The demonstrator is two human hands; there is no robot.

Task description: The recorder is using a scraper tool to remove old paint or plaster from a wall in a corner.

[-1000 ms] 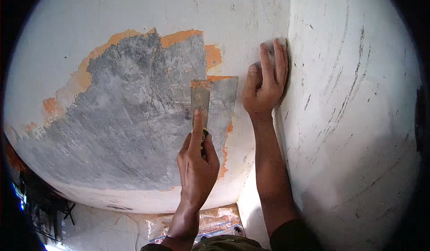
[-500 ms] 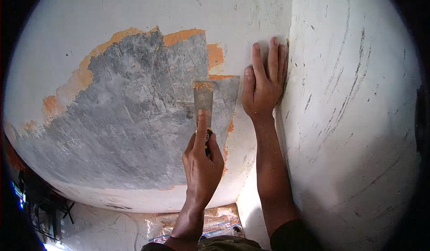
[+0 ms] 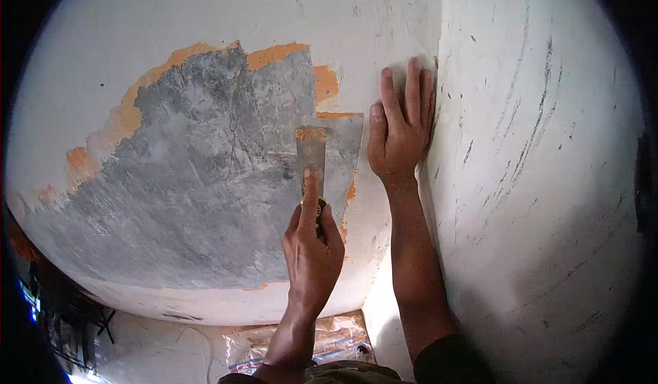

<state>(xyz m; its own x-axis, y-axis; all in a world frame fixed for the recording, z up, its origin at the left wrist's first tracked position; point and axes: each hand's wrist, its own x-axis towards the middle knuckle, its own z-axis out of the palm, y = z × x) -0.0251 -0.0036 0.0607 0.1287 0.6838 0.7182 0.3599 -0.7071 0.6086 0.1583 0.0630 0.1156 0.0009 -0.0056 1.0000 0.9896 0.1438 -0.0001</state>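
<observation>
My left hand (image 3: 312, 243) is closed round the handle of a scraper (image 3: 312, 152), its index finger stretched along the metal blade. The blade points up, over the grey bare patch (image 3: 199, 158) of the wall, with orange crumbs along its tip. Just above the tip runs a thin orange strip at the patch's stepped upper edge. My right hand (image 3: 401, 137) lies flat on the white paint to the right of the patch, fingers upward and slightly apart, close to the wall corner. It holds nothing.
Peeled orange edges (image 3: 277, 55) border the grey patch at the top and left. A side wall (image 3: 521, 178) with dark scuffs meets this one at the right. Below lie clear plastic sheeting (image 3: 329, 336) and, at lower left, dark objects I cannot make out.
The scraper has slid slightly down the grey patch, its tip now a bit farther below the orange strip. My right hand keeps its place on the wall.
</observation>
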